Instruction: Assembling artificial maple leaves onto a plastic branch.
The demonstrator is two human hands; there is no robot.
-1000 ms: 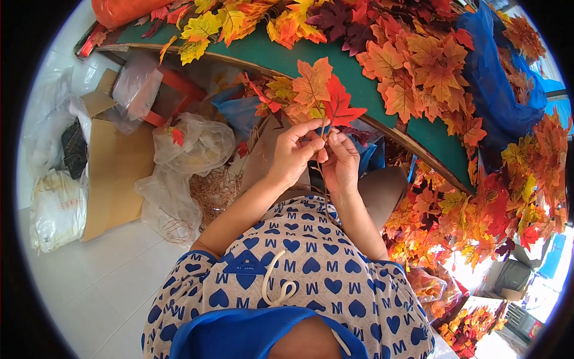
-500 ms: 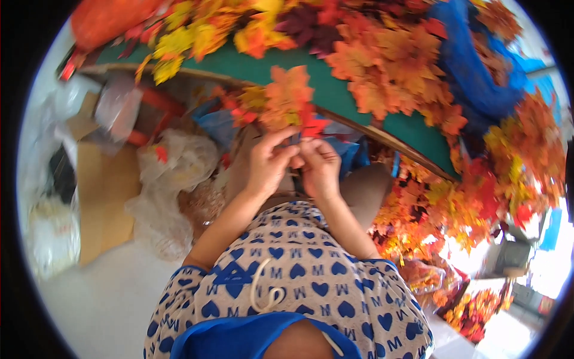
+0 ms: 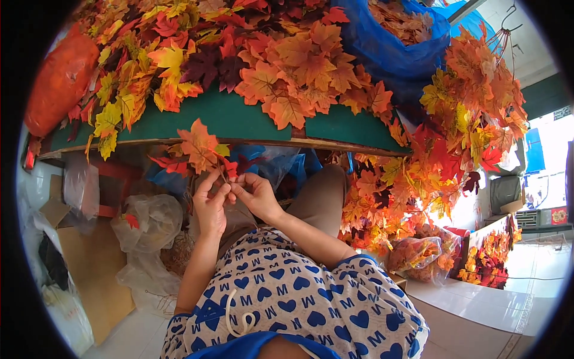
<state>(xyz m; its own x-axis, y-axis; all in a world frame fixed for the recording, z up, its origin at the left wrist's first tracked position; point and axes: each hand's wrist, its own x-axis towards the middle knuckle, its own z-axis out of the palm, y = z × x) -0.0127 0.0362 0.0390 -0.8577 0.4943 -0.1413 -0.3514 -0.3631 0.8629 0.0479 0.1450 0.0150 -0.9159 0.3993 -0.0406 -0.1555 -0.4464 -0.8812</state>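
Between my hands, in front of the table edge, is a small spray of artificial maple leaves (image 3: 199, 146), orange with red and some yellow leaves. My left hand (image 3: 210, 206) is closed, pinching its thin stem between thumb and fingers. Close beside it, my right hand (image 3: 260, 197) is closed too, its thumb and fingertips pinching at the same stem, just below the leaves. The exact contact of the fingertips is too small to make out. My thighs lie beneath both hands.
A green tabletop (image 3: 215, 116) bears heaps of orange, red, yellow and dark maroon leaves (image 3: 311, 66). A blue bag (image 3: 388, 51) of leaves stands at the back right. More leaf bunches (image 3: 478, 102) hang at right. Clear plastic bags (image 3: 149, 221) and cardboard (image 3: 98, 263) lie at left.
The view has swung toward the right, so table and hands appear farther left. Both hands stay together at the stem, with the leaf spray still held.
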